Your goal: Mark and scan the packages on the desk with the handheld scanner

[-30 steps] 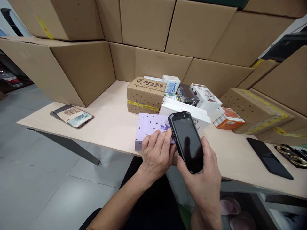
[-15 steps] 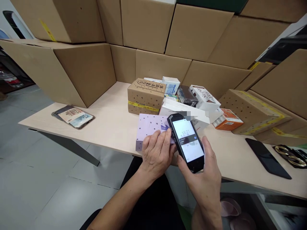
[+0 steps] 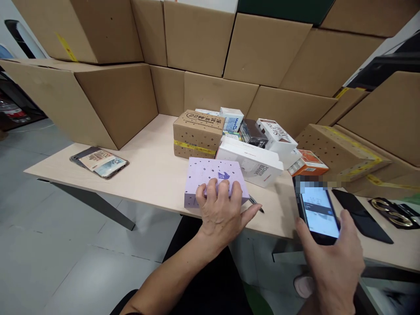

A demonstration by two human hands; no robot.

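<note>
Purple box just left of power-bank box, under my half-open left hand, loosely draped — probably light, stiff; grip sides. My right hand part-closed round phone, right of power-bank box — likely slick, fragile; hold edges.

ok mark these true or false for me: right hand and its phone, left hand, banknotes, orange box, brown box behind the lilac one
1. The right hand holds a black phone with its screen lit. True.
2. The left hand is raised clear of the lilac box. False: its fingers rest on that box.
3. The banknotes lie near the left end of the table. True.
4. The orange box is left of the white power bank box. False: it is to the right.
5. Yellow tape crosses the front of the brown box behind the lilac one. True.
</note>
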